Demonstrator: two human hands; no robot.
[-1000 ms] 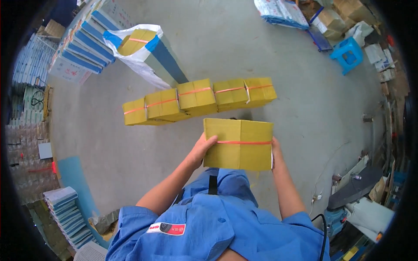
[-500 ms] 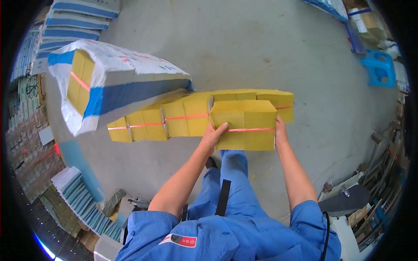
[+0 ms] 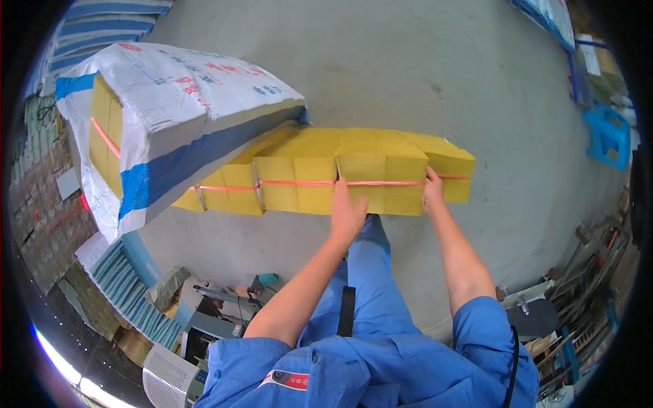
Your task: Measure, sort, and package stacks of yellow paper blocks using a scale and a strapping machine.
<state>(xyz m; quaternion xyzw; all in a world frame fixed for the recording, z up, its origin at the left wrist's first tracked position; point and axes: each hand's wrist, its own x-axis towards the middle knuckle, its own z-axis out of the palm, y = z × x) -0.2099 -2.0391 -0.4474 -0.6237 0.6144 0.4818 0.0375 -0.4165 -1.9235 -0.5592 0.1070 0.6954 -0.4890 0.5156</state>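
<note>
- a yellow bundle with an orange strap around it sits on the concrete floor, at the near end of a row of like bundles.
- the left hand lies flat against the bundle's near left face, fingers spread up to the strap.
- the right hand grips the bundle's right edge, fingers hooked over the corner.
- both hands hold the bundle between them.
- the row runs leftward from it, bundles touching side to side, straps in one line.
- the row's far left end goes under a white and blue sack, tilted, with more yellow bundles showing at its open end.
- the person's blue trousers stand just below the bundle.
- a blue stool stands well apart at right.
- stacked blue and white sheets lie at lower left.
</note>
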